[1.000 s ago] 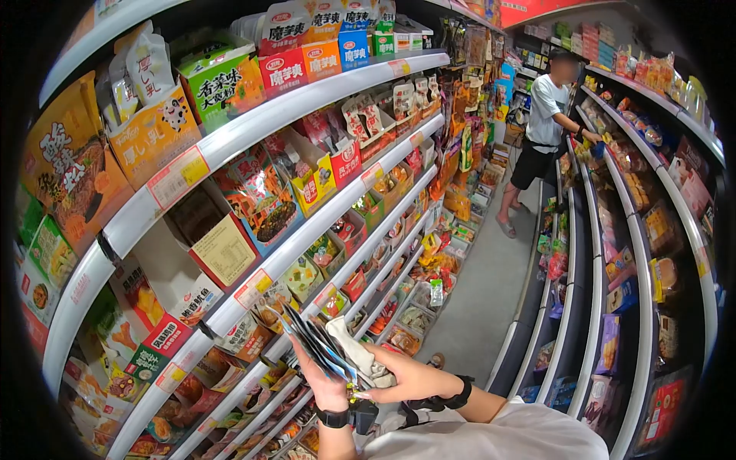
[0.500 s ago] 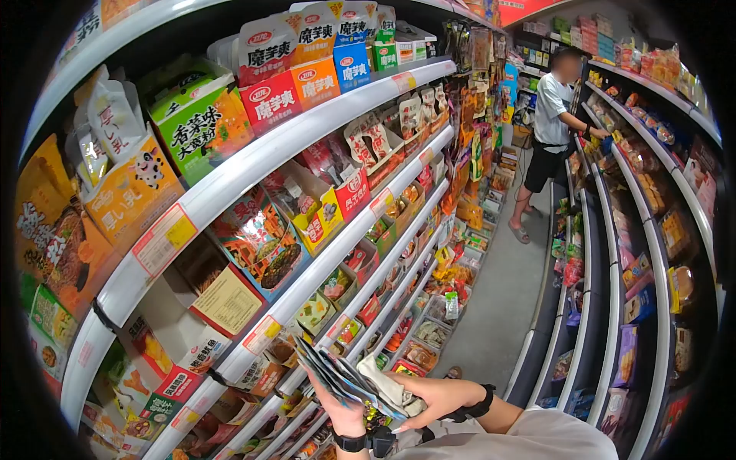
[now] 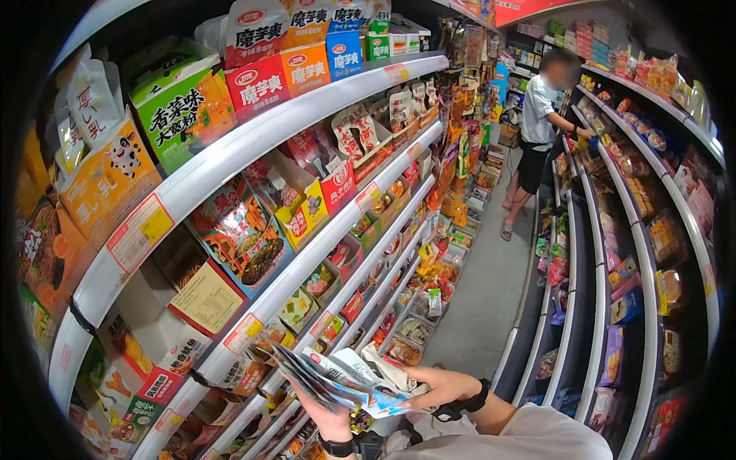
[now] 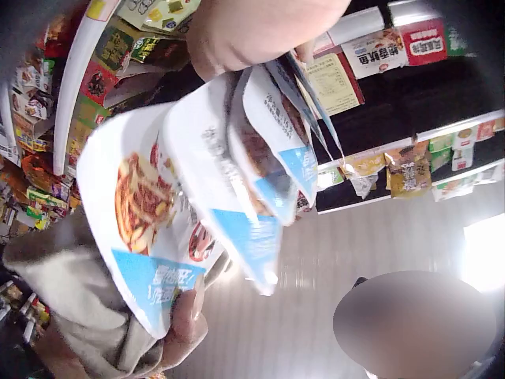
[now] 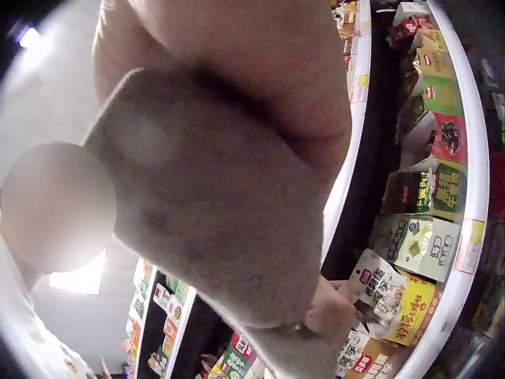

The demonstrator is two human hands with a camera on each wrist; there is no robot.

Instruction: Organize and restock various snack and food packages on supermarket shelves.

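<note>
Several flat white-and-blue snack packets (image 3: 345, 377) (image 4: 217, 197) are fanned out between the two hands in the head view. The left hand (image 3: 326, 414) (image 4: 260, 31) grips the stack from its left side. From the right, the right hand (image 3: 443, 386) (image 4: 183, 328) pinches the nearest packet's lower edge with its fingertips and also holds a grey-beige cloth (image 3: 387, 368) (image 4: 87, 292). In the right wrist view that cloth (image 5: 213, 197) covers most of the palm side and hides the packets.
Shelves with boxed and bagged snacks (image 3: 261, 84) rise along the left, their white edge rail (image 3: 230, 149) close by. Another shelf row (image 3: 644, 230) runs along the right. Down the grey aisle floor (image 3: 479, 299) a person (image 3: 537, 115) stands reaching to the right shelves.
The packets have spread from a tight stack into a fan, showing their printed faces. The right hand has moved slightly right, away from the left hand. The distant person still reaches to the shelf.
</note>
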